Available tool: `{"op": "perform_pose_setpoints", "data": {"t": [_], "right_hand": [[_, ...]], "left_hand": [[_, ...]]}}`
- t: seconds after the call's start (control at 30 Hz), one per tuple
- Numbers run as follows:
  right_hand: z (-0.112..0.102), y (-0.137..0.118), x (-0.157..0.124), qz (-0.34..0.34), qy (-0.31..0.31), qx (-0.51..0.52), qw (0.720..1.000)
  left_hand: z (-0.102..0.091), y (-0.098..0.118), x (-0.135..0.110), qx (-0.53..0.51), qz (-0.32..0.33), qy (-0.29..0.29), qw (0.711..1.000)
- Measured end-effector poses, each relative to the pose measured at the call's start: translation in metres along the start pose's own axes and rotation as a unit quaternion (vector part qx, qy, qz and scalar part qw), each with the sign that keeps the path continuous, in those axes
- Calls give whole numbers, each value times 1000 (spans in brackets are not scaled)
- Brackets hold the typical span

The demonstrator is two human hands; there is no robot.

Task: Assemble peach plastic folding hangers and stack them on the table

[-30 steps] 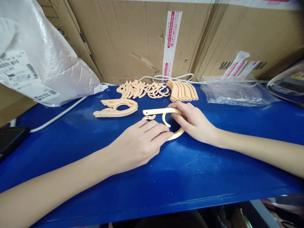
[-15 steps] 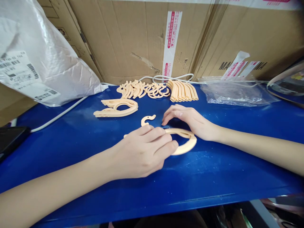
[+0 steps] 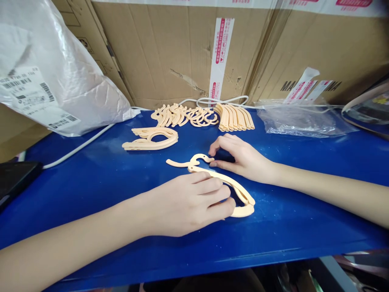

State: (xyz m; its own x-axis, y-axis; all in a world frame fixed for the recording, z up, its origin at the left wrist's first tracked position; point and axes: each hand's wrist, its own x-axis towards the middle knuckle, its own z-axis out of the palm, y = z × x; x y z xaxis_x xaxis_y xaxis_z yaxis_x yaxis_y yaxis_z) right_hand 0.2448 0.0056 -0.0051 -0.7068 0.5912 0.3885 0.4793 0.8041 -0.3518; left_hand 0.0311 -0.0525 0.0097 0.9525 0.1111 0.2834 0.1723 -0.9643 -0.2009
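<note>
A peach plastic hanger piece [image 3: 240, 194] lies on the blue table [image 3: 91, 182], a curved arm with a small hook part [image 3: 199, 158] at its far end. My left hand [image 3: 188, 202] is closed, pinching the curved arm near the front. My right hand [image 3: 240, 158] is curled, its fingertips pressing the hook part against the arm's end. A finished stack of hangers [image 3: 150, 138] lies just behind to the left.
Rows of loose peach hooks [image 3: 182, 115] and curved arms [image 3: 235, 117] sit by the cardboard boxes [image 3: 170, 48]. A white plastic bag [image 3: 45, 69] is at the left, a clear bag [image 3: 300, 119] at the right, a white cable [image 3: 79, 147] and a dark phone [image 3: 15, 178] at far left.
The curved arm has been turned and pulled nearer me. The small hook, earlier lying alone on the table, now sits at the arm's far end under my right fingertips.
</note>
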Motion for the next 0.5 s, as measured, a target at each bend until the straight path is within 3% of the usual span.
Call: {"op": "perform_pose_setpoints", "data": {"t": [0.17, 0.3, 0.4, 0.5], "right_hand": [[2, 0, -2, 16, 9, -43, 999], [1, 1, -1, 40, 17, 13, 999], [1, 4, 1, 104, 63, 109, 987], [2, 9, 1, 156, 148, 191, 958]], "left_hand": [[-1, -3, -1, -50, -10, -33, 998], [-2, -6, -2, -75, -15, -48, 996], [-3, -8, -2, -89, -19, -51, 995], [-3, -10, -2, -93, -23, -56, 994]]}}
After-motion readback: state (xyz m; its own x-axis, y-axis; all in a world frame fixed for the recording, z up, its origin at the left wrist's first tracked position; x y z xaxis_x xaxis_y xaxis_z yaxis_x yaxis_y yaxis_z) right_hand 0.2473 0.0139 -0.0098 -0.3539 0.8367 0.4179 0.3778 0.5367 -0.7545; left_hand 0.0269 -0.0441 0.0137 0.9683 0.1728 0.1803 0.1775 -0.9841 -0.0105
